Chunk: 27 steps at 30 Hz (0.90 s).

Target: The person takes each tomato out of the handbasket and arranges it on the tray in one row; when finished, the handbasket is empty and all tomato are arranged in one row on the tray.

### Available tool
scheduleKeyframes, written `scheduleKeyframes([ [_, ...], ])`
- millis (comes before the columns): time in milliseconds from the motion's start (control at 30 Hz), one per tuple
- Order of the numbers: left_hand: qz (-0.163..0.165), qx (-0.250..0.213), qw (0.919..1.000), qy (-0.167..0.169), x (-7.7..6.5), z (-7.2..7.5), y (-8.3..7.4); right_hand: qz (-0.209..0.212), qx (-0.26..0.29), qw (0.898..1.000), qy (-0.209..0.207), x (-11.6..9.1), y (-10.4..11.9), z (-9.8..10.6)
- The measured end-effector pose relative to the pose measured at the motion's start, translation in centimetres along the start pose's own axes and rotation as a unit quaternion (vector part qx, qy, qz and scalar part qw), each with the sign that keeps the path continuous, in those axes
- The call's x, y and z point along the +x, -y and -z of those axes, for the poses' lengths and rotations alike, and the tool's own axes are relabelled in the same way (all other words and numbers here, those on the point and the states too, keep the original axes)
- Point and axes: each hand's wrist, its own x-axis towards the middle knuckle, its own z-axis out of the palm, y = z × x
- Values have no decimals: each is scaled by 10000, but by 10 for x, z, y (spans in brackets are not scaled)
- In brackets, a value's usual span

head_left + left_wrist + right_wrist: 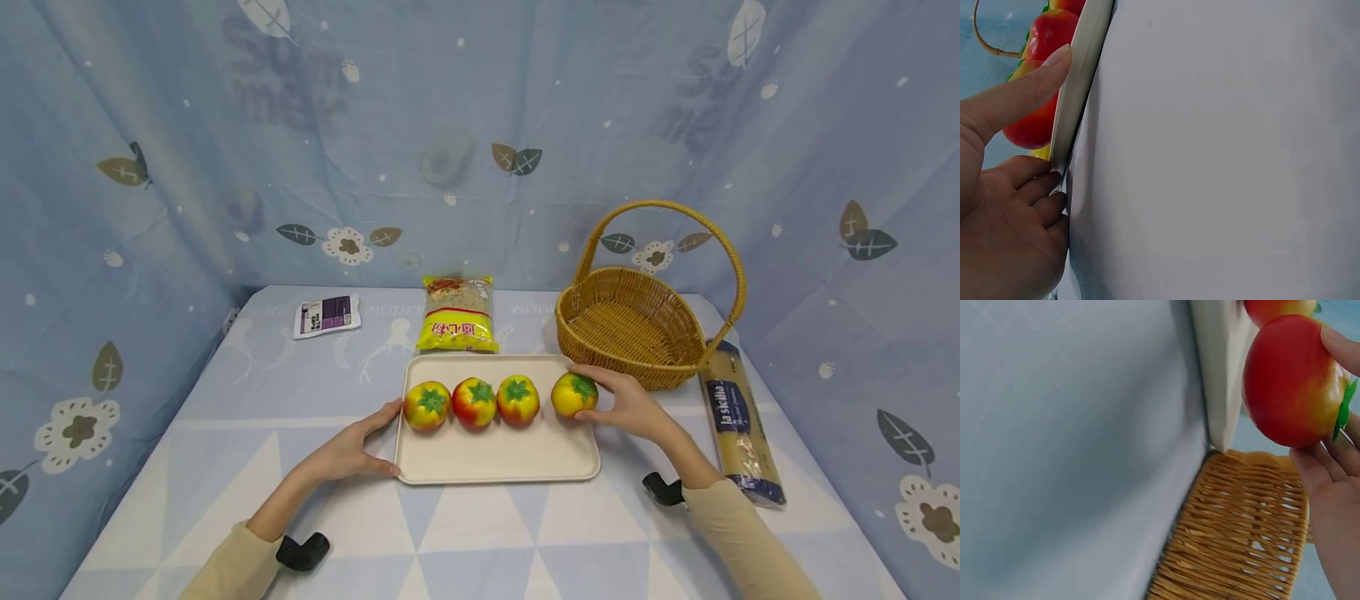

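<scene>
Red-and-yellow tomato-like fruits with green leafy tops stand in a row on a cream rectangular tray point(495, 462). My right hand point(630, 408) grips the rightmost fruit point(570, 397) between thumb and fingers at the tray's right side. From the right wrist view, this fruit point(1288, 381) shows its red underside, with the thumb on one side and the fingers on the other. On the left, my left hand point(348, 446) rests against the tray's edge, thumb and fingers spread along it. Its thumb lies over the tray rim point(1082, 75) in the left wrist view. Close beside it is the leftmost fruit point(427, 407).
A wicker basket point(637, 358) with a tall handle stands behind the tray at right. Along the right edge lies a long pasta packet point(738, 421). A yellow bag point(457, 317) sits just behind the tray, and a small purple-and-white packet point(327, 316) lies back left.
</scene>
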Motion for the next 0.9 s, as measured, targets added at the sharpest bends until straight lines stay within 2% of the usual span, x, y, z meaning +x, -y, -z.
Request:
scheduleKeyframes([
  [333,53,38,10000,15,0,1,-1,43,125,9993,355,7,-2,-10],
  [767,72,41,10000,2,0,0,-3,146,73,9991,386,11,-6,-15],
  [900,66,7,10000,20,0,0,-2,66,70,9991,416,10,-7,-15],
])
